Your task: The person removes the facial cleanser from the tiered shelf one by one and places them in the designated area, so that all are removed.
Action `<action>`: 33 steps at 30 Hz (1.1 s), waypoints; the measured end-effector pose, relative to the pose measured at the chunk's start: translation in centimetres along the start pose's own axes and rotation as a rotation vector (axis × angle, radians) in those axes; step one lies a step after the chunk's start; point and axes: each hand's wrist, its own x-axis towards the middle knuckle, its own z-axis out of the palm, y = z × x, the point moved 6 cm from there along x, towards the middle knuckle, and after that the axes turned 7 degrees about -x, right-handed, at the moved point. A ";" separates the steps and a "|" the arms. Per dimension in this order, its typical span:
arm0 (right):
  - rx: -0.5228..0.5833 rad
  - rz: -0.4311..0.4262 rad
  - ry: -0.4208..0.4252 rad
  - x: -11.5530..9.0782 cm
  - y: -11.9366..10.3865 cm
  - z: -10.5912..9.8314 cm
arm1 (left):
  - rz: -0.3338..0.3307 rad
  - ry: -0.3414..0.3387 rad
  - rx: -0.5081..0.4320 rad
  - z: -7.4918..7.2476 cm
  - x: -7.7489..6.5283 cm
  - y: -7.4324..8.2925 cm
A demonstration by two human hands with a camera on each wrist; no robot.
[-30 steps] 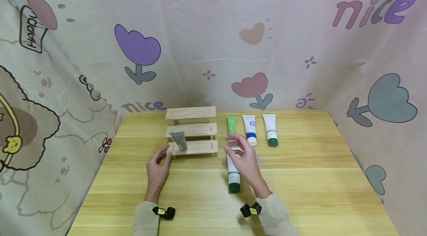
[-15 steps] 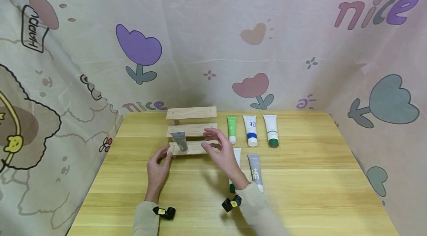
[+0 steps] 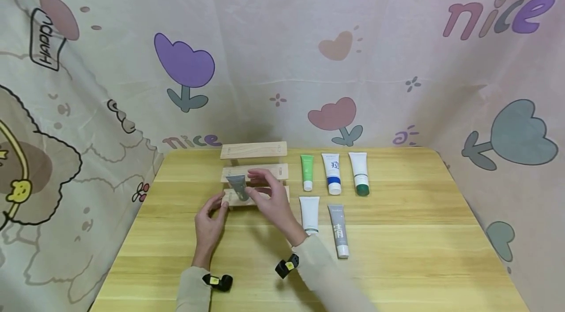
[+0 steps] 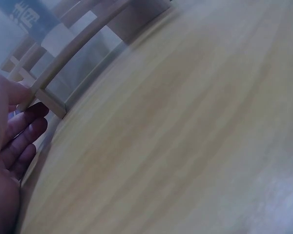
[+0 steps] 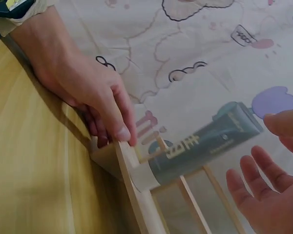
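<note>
A three-step wooden rack (image 3: 254, 150) stands at the back of the table. On its lowest step a small grey-green squeeze tube (image 3: 236, 183) is upright on its white cap (image 5: 145, 178). My left hand (image 3: 209, 226) grips the left end of that step, the thumb on top and the other fingers curled beneath, as the left wrist view also shows. My right hand (image 3: 274, 204) is just right of the tube, its fingers spread and slightly bent. In the right wrist view a gap shows between these fingertips (image 5: 238, 183) and the tube.
Right of the rack lie a green tube (image 3: 307, 172), a white tube with a blue band (image 3: 331, 169) and a white tube with a green cap (image 3: 358, 167). Nearer are another white tube (image 3: 310, 211), partly behind my right arm, and a grey tube (image 3: 338, 226). A printed cloth hangs behind.
My right hand has moved left from above the lying tubes to beside the tube on the rack, uncovering the grey tube on the table. My left hand has stayed at the rack.
</note>
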 end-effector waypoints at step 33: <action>-0.174 -0.090 0.032 0.5 1.7 3.1 | 0.058 0.005 0.001 0.2 -0.1 0.7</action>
